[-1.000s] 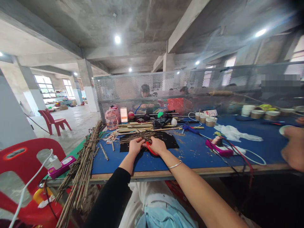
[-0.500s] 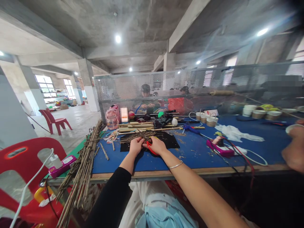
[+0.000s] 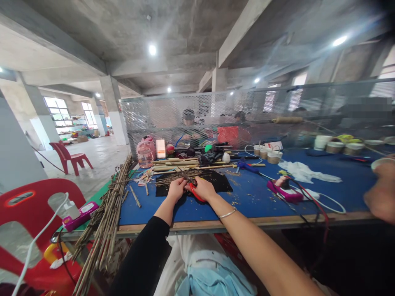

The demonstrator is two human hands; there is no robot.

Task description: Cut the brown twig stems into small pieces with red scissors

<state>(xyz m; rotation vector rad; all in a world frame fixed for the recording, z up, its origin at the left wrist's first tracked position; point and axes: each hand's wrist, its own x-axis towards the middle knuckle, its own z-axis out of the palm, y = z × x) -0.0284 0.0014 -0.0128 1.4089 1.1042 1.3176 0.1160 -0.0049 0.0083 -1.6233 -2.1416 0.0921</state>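
Red-handled scissors (image 3: 195,191) sit in my right hand (image 3: 205,189), the fingers wrapped round the handles and the blades pointing away from me. Close beside it, my left hand (image 3: 176,190) is closed in a pinch at the blades; what it grips is too small and hidden to make out. Just beyond both hands, thin brown twigs (image 3: 166,178) lie in a loose heap on a black cloth (image 3: 222,183). The cloth rests on the blue tabletop (image 3: 197,212).
A long bundle of dry stalks (image 3: 106,218) hangs over the table's left edge. Bamboo sticks (image 3: 175,165) lie behind the twigs. To the right are a blue glue gun (image 3: 247,166), a purple power strip (image 3: 285,193) with cables, and a co-worker's blurred hand (image 3: 382,193). A mesh screen (image 3: 262,107) stands behind.
The view has shifted very slightly. Both hands and the scissors hold nearly the same place.
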